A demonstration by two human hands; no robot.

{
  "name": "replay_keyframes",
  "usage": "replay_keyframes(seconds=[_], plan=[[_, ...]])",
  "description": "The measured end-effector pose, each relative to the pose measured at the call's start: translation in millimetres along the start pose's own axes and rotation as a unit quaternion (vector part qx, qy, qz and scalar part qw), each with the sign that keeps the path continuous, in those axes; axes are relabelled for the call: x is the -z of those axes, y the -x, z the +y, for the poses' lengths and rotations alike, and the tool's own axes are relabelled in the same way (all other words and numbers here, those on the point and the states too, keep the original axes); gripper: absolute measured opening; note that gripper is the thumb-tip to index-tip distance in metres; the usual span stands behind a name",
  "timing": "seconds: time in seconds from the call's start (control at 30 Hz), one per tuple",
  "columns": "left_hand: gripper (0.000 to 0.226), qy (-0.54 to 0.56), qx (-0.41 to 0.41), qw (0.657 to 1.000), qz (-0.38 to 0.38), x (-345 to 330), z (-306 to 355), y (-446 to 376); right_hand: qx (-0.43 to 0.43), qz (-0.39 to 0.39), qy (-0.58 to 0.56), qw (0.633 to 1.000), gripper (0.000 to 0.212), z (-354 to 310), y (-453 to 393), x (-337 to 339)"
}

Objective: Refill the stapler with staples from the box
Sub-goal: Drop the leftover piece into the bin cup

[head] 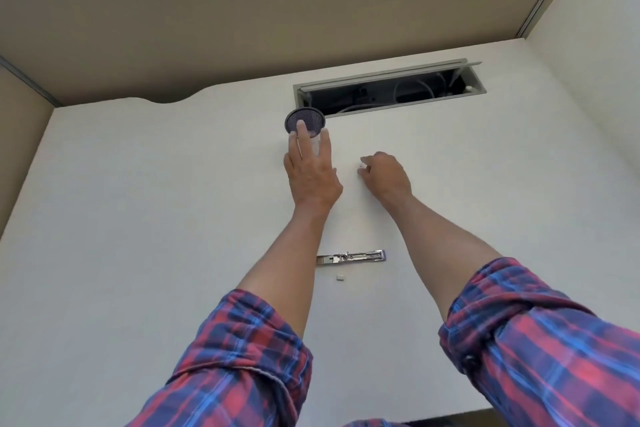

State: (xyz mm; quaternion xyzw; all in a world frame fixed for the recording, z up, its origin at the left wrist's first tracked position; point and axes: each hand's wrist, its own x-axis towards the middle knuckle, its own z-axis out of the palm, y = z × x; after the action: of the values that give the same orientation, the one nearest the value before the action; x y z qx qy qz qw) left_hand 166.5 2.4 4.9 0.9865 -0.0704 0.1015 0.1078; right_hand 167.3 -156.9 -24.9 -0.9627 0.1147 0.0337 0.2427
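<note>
The metal stapler lies swung open flat on the white desk, between my two forearms. A tiny pale strip of staples sits just in front of it. My left hand reaches far forward, its fingers spread over a small pale box that stands against a dark mesh cup. To the right, my right hand is curled, with its fingertips pinched on a small white piece. What that piece is I cannot tell.
An open cable hatch with wires inside is cut into the desk behind the hands. Beige partition walls close off the back and left, and a white panel stands at the right. Plaid sleeves are rolled up to my elbows.
</note>
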Motion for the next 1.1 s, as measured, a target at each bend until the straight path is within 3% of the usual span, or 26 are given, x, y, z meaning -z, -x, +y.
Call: replay_keyframes(seconds=[0.17, 0.3, 0.53, 0.63, 0.77, 0.9, 1.1], plan=[[0.099, 0.028, 0.095, 0.995, 0.005, 2, -3, -25, -0.021, 0.012, -0.005, 1.000, 0.021, -5, -7, -3], [0.107, 0.038, 0.122, 0.992, -0.013, 4, -7, -47, -0.018, 0.015, -0.003, 1.000, 0.021, -8, -11, -7], [0.089, 0.048, 0.142, 0.989, -0.019, 0, -11, -59, -0.012, -0.002, 0.003, 1.000, 0.018, -10, -13, -14], [0.080, 0.050, 0.140, 0.989, -0.006, 0, -15, -61, -0.028, 0.045, -0.117, 0.992, 0.014, -24, -17, -8], [0.080, 0.047, 0.135, 0.990, -0.001, 1, -17, -63, -0.009, 0.111, -0.281, 0.953, 0.009, -59, -32, 16], [0.081, 0.057, 0.139, 0.989, 0.002, 3, -19, -65, 0.059, 0.062, -0.252, 0.964, 0.008, -92, -50, 30], [0.071, 0.063, 0.136, 0.989, 0.012, 3, -21, -64, 0.070, 0.019, -0.156, 0.985, 0.011, -102, -57, 21]])
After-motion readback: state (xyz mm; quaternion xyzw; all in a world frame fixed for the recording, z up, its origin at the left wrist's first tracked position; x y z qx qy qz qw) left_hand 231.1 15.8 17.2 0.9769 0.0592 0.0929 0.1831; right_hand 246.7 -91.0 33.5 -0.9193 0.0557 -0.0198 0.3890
